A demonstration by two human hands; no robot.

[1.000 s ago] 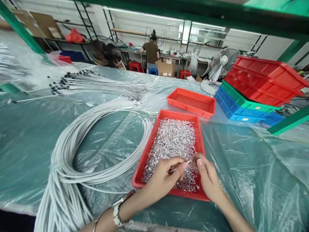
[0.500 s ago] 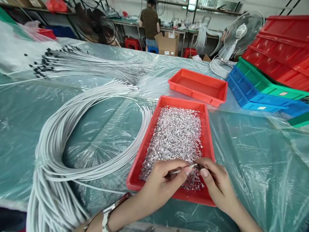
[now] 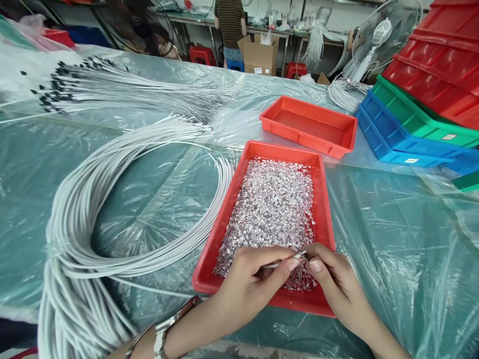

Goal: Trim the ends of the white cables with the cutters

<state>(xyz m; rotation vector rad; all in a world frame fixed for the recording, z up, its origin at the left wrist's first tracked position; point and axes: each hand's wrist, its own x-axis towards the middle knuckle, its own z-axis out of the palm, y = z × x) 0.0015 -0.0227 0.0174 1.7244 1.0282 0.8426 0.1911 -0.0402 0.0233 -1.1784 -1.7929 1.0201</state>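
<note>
My left hand (image 3: 249,281) pinches the end of a thin white cable (image 3: 279,263) between thumb and forefinger. My right hand (image 3: 331,279) meets it at the cable tip, fingers closed on a small silver metal piece (image 3: 304,255). Both hands hover over the near end of a red tray (image 3: 322,209) filled with many small shiny metal terminals (image 3: 273,209). A large loop of white cables (image 3: 93,199) lies to the left of the tray on the plastic-covered table (image 3: 392,239).
An empty red tray (image 3: 309,125) sits behind the filled one. Stacked blue, green and red bins (image 3: 419,99) stand at the right. More white cables with black tips (image 3: 93,89) fan out at the back left. A person (image 3: 230,25) stands far back beside a white fan (image 3: 377,40).
The view has tilted down and closer to the table. Both hands stayed together at the cable tip over the tray's near end.
</note>
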